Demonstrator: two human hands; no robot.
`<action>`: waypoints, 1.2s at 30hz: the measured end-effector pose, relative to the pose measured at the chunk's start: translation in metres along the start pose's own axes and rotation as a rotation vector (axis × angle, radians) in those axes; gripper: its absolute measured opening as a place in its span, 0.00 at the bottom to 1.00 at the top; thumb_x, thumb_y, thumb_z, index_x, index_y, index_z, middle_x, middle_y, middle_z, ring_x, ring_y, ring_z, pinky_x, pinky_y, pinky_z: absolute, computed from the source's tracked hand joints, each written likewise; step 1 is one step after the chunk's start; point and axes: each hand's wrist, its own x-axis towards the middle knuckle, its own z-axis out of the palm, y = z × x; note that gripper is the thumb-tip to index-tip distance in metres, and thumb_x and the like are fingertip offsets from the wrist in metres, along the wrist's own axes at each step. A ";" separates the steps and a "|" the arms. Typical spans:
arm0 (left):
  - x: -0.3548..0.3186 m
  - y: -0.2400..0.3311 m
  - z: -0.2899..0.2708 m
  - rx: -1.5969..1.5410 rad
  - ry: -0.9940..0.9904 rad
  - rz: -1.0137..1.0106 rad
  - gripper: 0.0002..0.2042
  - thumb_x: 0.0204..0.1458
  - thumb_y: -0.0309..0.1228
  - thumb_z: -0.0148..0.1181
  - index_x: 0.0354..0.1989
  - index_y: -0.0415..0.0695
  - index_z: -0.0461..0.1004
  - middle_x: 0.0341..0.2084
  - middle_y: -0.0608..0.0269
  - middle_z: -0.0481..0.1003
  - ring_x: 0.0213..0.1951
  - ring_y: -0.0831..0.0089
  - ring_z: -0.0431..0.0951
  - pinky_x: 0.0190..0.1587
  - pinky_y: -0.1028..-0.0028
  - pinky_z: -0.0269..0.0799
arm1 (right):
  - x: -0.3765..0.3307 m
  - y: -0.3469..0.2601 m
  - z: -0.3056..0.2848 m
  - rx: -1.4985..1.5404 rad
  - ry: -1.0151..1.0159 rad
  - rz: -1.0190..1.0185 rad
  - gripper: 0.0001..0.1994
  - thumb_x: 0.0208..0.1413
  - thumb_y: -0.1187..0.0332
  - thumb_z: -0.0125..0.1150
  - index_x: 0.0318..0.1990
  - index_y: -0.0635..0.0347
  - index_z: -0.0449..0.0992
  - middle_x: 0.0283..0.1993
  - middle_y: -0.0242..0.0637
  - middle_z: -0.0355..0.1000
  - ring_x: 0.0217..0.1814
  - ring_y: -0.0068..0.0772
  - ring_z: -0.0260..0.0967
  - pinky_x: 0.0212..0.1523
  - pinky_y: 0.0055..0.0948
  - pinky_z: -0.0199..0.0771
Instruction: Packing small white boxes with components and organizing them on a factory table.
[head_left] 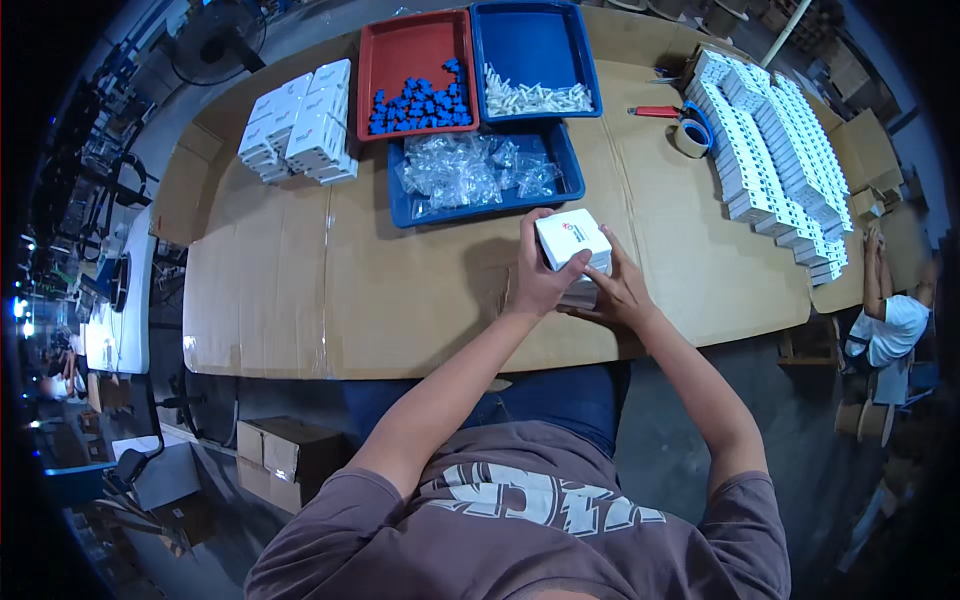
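Note:
Over the near middle of the cardboard-covered table, both my hands close around a small stack of white boxes (573, 236). The top box shows its flat face with small red and black print. My left hand (538, 278) grips the left side, its thumb lying across the near edge. On the right side my right hand (622, 284) wraps the stack, with fingers reaching under its near end. The lower part of the stack is partly hidden by my fingers, so I cannot tell whether it touches the table.
Beyond my hands, a blue tray (400, 212) holds clear plastic bags. Behind it stand a red tray (415, 35) of blue parts and a blue tray (530, 45) of white plugs. White boxes (300, 120) are stacked left, more rows (780, 150) right, near tape (692, 138) and a red-handled tool (655, 111).

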 end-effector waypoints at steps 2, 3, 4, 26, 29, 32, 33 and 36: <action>-0.003 -0.001 0.000 0.002 0.024 0.026 0.45 0.51 0.39 0.78 0.70 0.39 0.52 0.56 0.54 0.66 0.59 0.64 0.72 0.62 0.65 0.71 | 0.002 -0.013 -0.014 0.059 -0.118 0.055 0.54 0.39 0.39 0.80 0.75 0.34 0.58 0.76 0.70 0.46 0.75 0.77 0.54 0.69 0.56 0.69; -0.004 -0.003 -0.005 -0.006 0.025 0.022 0.45 0.51 0.39 0.78 0.70 0.39 0.52 0.56 0.54 0.66 0.59 0.64 0.72 0.62 0.65 0.71 | -0.002 -0.017 -0.018 0.055 -0.126 0.059 0.54 0.39 0.39 0.80 0.75 0.34 0.58 0.76 0.70 0.46 0.75 0.77 0.54 0.69 0.56 0.69; -0.006 -0.007 -0.011 0.129 -0.002 0.098 0.47 0.49 0.40 0.79 0.71 0.39 0.51 0.57 0.52 0.66 0.59 0.63 0.72 0.63 0.64 0.70 | -0.007 -0.021 -0.024 0.040 -0.178 0.079 0.55 0.40 0.40 0.80 0.76 0.36 0.56 0.77 0.68 0.47 0.75 0.75 0.55 0.69 0.56 0.69; -0.015 0.020 -0.036 0.430 -0.267 0.176 0.76 0.29 0.55 0.85 0.79 0.41 0.30 0.71 0.40 0.59 0.72 0.44 0.60 0.74 0.54 0.57 | 0.083 -0.077 -0.094 0.237 -0.206 0.234 0.40 0.41 0.59 0.82 0.64 0.62 0.73 0.65 0.44 0.69 0.69 0.48 0.66 0.68 0.43 0.69; -0.017 0.028 -0.046 0.429 -0.291 0.205 0.79 0.27 0.60 0.84 0.80 0.41 0.27 0.75 0.39 0.52 0.75 0.43 0.54 0.76 0.53 0.53 | 0.081 -0.082 -0.096 0.268 -0.109 0.280 0.39 0.43 0.59 0.82 0.64 0.60 0.73 0.65 0.44 0.69 0.69 0.48 0.66 0.68 0.42 0.69; -0.021 0.031 -0.061 0.380 -0.271 0.109 0.75 0.35 0.74 0.69 0.80 0.42 0.25 0.77 0.40 0.45 0.78 0.45 0.45 0.77 0.51 0.45 | 0.078 -0.085 -0.098 0.258 -0.048 0.281 0.39 0.43 0.56 0.82 0.65 0.58 0.74 0.65 0.44 0.69 0.69 0.48 0.67 0.68 0.42 0.69; -0.022 0.032 -0.066 0.354 -0.235 0.073 0.74 0.38 0.79 0.61 0.80 0.43 0.24 0.77 0.40 0.45 0.78 0.47 0.44 0.77 0.50 0.43 | 0.079 -0.087 -0.100 0.271 -0.027 0.290 0.40 0.43 0.55 0.82 0.65 0.58 0.74 0.65 0.43 0.69 0.69 0.48 0.67 0.68 0.43 0.68; -0.030 0.048 -0.071 0.324 -0.094 0.068 0.60 0.51 0.72 0.57 0.79 0.41 0.38 0.73 0.43 0.53 0.74 0.52 0.53 0.74 0.53 0.49 | 0.080 -0.103 -0.105 0.276 0.011 0.286 0.42 0.43 0.52 0.82 0.66 0.56 0.73 0.63 0.44 0.70 0.68 0.47 0.67 0.67 0.42 0.68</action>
